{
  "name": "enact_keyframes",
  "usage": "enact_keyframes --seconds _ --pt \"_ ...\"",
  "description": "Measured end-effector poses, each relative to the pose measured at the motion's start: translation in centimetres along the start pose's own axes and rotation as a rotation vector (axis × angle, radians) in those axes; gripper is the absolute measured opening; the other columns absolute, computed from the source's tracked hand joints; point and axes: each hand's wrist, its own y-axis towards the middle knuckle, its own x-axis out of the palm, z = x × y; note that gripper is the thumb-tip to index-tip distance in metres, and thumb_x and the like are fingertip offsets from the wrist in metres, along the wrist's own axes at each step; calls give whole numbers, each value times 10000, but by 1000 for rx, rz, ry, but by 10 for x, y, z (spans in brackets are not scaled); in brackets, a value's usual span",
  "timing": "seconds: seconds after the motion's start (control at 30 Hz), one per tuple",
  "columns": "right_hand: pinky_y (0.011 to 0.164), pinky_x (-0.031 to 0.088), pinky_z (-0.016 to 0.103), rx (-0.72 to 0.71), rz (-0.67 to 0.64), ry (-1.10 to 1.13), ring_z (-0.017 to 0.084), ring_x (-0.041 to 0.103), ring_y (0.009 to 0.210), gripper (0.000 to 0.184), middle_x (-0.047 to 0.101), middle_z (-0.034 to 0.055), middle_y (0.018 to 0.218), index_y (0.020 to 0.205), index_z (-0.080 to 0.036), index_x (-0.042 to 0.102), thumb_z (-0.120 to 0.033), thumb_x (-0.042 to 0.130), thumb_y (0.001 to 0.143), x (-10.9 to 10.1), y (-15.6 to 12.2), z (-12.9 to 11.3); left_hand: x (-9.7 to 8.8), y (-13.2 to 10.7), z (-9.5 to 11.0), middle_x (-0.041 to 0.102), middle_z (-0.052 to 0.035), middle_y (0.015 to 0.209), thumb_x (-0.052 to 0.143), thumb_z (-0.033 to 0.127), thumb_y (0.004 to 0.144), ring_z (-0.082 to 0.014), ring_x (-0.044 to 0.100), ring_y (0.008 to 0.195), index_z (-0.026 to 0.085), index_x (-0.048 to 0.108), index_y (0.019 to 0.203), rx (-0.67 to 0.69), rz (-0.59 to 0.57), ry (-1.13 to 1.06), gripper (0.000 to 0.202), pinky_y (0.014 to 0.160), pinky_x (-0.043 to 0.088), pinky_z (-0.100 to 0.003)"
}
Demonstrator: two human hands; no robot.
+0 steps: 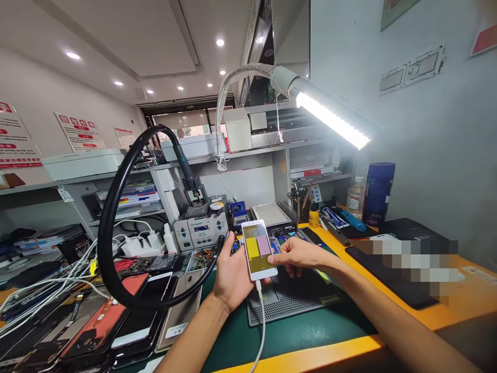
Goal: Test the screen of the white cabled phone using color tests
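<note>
A white smartphone (259,249) with a lit yellow and pink screen rests in my left hand (233,272), its fingers wrapped round the back and the edge. A white charging cable (263,311) is plugged into the phone's lower end and runs down toward the front edge of the table. My right hand (293,256) touches the lower right of the screen with one finger, the other fingers curled beneath. Between its fingers I see nothing held. Below both hands lies a grey perforated mat (287,305) on the green work mat (322,331).
A hot-air soldering station (202,230) stands behind on the left, its thick black hose (106,223) arching forward. Several phones and phone parts (143,311) cover the left side. A bright lamp (334,119) hangs overhead. On the right are a black phone (392,277) and a blue can (378,194).
</note>
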Motion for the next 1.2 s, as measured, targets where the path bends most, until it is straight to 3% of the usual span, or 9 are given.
enact_keyframes --seconds 0.27,0.43,0.63,0.87,1.07,1.2 --pt "437 434 238 -10 -81 -41 122 552 442 471 622 4 527 531 -201 549 -585 735 731 -2 -2 2 -3 1 1 656 -188 1126 378 702 944 -304 646 910 129 515 1400 -8 -18 -10 744 741 531 -420" --pt "432 432 237 -4 -35 -18 131 562 463 446 612 -3 533 574 -209 508 -540 779 700 0 -2 1 -3 1 1 655 -189 1132 380 708 941 -302 646 905 128 523 1389 -3 -8 -9 747 730 526 -408" --pt "415 413 215 -75 71 6 151 593 557 418 660 4 629 785 -205 550 -525 803 696 12 3 3 -4 2 0 652 -179 1130 371 708 947 -286 639 890 137 530 1381 25 -16 24 735 728 513 -389" --pt "484 421 202 -222 17 151 138 622 622 413 712 -11 717 1022 -183 615 -399 813 730 39 3 -8 -7 4 -6 648 -175 1103 386 700 945 -276 630 881 115 551 1349 33 -28 14 730 725 503 -368" --pt "568 515 264 -280 138 233 164 658 643 571 737 24 869 1115 -173 582 -397 863 672 47 8 -5 -4 2 -8 636 -164 1141 367 709 947 -265 623 891 129 574 1327 27 -12 85 723 677 500 -338" --pt "646 532 292 -275 265 182 214 696 778 528 757 61 966 1077 -177 660 -435 860 663 42 10 -9 -2 1 -12 622 -154 1190 343 710 955 -261 606 910 153 562 1354 16 -3 131 720 619 498 -326"
